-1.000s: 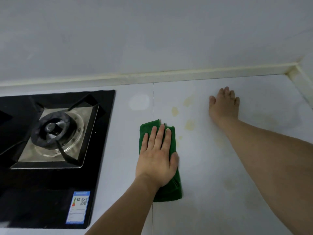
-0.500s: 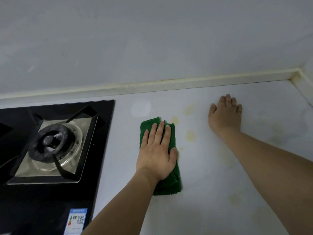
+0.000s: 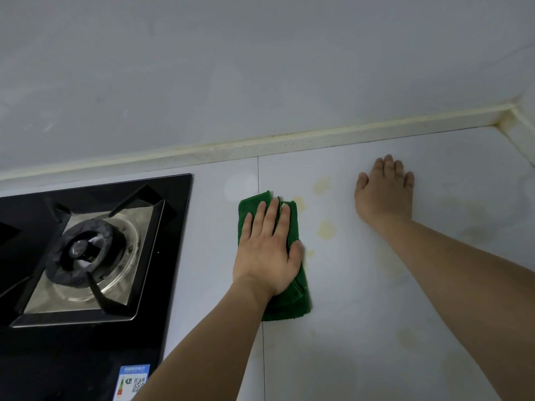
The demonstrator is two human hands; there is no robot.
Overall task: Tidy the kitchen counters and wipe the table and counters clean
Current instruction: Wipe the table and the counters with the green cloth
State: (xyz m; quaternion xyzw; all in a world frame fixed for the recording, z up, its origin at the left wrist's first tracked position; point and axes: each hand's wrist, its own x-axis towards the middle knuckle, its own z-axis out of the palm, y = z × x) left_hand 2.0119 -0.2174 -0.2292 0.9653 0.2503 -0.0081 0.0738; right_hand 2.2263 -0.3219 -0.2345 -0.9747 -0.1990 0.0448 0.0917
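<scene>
From my head camera, my left hand (image 3: 267, 250) lies flat on the folded green cloth (image 3: 292, 302), fingers straight and together, thumb out along the cloth's right edge, pressing it onto the white counter (image 3: 362, 328). The cloth sits just right of the counter's thin seam line (image 3: 262, 285), its far end poking out past my fingertips and its near end showing below my palm. Just beside its far right corner is a yellowish stain (image 3: 299, 203); more stains (image 3: 327, 229) lie between my two hands.

My right hand (image 3: 385, 195) rests palm-down on the counter, fingers straight, holding nothing, well apart from the cloth and near the raised back ledge (image 3: 289, 143) under the wall (image 3: 260, 68).

To the left, the black glass hob (image 3: 162, 299) with its burner (image 3: 86, 250) runs along the cloth's side, with a strip of bare counter between them. Right of my right forearm the counter stretches to the corner ledge (image 3: 521, 131).
</scene>
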